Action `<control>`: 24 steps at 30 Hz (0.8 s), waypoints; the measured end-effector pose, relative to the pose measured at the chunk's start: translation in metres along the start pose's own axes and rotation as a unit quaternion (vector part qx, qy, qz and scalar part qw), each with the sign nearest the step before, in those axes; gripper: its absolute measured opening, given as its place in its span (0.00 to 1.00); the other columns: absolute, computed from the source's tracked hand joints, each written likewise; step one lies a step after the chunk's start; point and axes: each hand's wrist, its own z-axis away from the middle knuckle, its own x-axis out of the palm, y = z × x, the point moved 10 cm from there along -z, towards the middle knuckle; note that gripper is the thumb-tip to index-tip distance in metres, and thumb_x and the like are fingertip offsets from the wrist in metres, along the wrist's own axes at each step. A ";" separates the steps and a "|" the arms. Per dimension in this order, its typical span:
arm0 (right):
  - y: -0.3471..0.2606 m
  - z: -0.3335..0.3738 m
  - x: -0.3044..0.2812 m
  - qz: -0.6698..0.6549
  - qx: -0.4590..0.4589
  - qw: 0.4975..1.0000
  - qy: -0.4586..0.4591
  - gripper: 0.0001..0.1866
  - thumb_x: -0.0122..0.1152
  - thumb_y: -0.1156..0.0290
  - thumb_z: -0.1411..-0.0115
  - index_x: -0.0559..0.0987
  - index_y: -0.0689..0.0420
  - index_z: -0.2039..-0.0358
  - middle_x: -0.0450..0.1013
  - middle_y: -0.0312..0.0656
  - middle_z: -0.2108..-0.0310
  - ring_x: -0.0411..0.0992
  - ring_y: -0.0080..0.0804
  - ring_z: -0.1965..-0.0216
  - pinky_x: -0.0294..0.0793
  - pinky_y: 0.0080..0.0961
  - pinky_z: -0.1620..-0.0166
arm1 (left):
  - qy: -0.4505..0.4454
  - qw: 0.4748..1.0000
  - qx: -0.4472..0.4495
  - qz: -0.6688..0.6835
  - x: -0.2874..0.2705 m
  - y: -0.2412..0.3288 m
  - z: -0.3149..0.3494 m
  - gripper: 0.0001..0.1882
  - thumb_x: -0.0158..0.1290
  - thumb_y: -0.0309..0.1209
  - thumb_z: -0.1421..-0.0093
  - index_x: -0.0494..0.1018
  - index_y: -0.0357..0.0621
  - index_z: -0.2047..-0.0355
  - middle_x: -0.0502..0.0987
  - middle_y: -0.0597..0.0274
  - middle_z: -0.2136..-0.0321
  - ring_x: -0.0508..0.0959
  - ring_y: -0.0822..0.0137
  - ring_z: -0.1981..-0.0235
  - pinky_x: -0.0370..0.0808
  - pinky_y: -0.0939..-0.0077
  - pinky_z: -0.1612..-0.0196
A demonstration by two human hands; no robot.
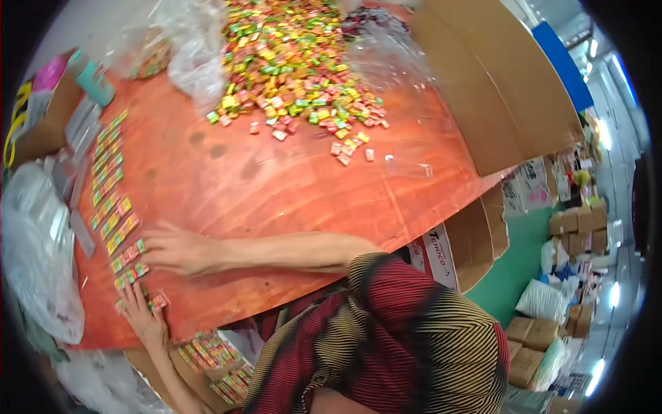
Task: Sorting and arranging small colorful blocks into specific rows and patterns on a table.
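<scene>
Small wrapped candies in red, green and yellow lie side by side in short rows point(107, 169) along the table's left edge. My right hand point(176, 251) reaches in from the right, fingers stretched out and touching the end of one short candy row point(127, 256). Nearer to me, my left hand point(143, 321) lies with its fingers extended over the lowest candies point(131, 276). A reddish candy point(159, 301) rests beside its thumb. Some candies under the fingers are hidden. Farther off, a large heap of loose candies point(289, 69) covers the back of the orange-red table point(276, 186).
Clear plastic bags point(41, 255) hang at the left edge. A teal bottle point(91, 79) stands by a cardboard box point(58, 114). Clear strips point(83, 233) lie beside the rows. Below the edge, a box holds more candy rows point(207, 350). Tall cardboard point(496, 76) borders the right.
</scene>
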 end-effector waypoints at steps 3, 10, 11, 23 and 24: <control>0.023 0.068 -0.105 0.100 0.102 0.989 -0.042 0.16 0.53 0.75 0.54 0.72 0.58 0.61 0.67 0.47 0.58 0.64 0.44 0.54 0.63 0.39 0.52 | 0.016 1.000 0.005 0.019 0.011 -0.010 0.006 0.38 0.27 0.58 0.42 0.52 0.43 0.42 0.49 0.54 0.40 0.46 0.54 0.38 0.39 0.53 0.40; 0.023 0.270 -0.402 0.545 0.360 0.754 0.072 0.20 0.54 0.71 0.47 0.69 0.55 0.52 0.63 0.49 0.51 0.57 0.49 0.47 0.56 0.42 0.46 | 0.167 0.980 -0.009 0.106 -0.027 0.071 -0.026 0.20 0.43 0.31 0.42 0.63 0.39 0.49 0.63 0.49 0.48 0.58 0.50 0.44 0.51 0.58 0.42; 0.019 0.283 -0.411 0.550 0.362 0.749 0.078 0.20 0.54 0.71 0.47 0.69 0.55 0.52 0.63 0.49 0.51 0.57 0.49 0.47 0.56 0.42 0.46 | 0.161 0.973 0.062 0.156 -0.037 0.119 -0.041 0.19 0.44 0.31 0.42 0.64 0.40 0.50 0.64 0.49 0.49 0.58 0.50 0.44 0.52 0.57 0.43; 0.024 0.276 -0.375 0.455 0.430 0.775 0.081 0.20 0.46 0.66 0.45 0.67 0.58 0.52 0.59 0.50 0.48 0.52 0.52 0.43 0.50 0.57 0.45 | 0.004 0.896 0.363 0.255 -0.055 0.464 -0.078 0.36 0.51 0.46 0.50 0.56 0.43 0.44 0.51 0.44 0.43 0.48 0.44 0.41 0.45 0.41 0.44; 0.019 0.273 -0.405 0.532 0.388 0.747 0.089 0.19 0.46 0.68 0.45 0.67 0.58 0.52 0.60 0.49 0.48 0.52 0.52 0.43 0.50 0.57 0.45 | -0.028 0.900 0.365 0.237 -0.048 0.463 -0.079 0.36 0.51 0.46 0.50 0.56 0.43 0.44 0.52 0.44 0.43 0.49 0.44 0.41 0.45 0.41 0.44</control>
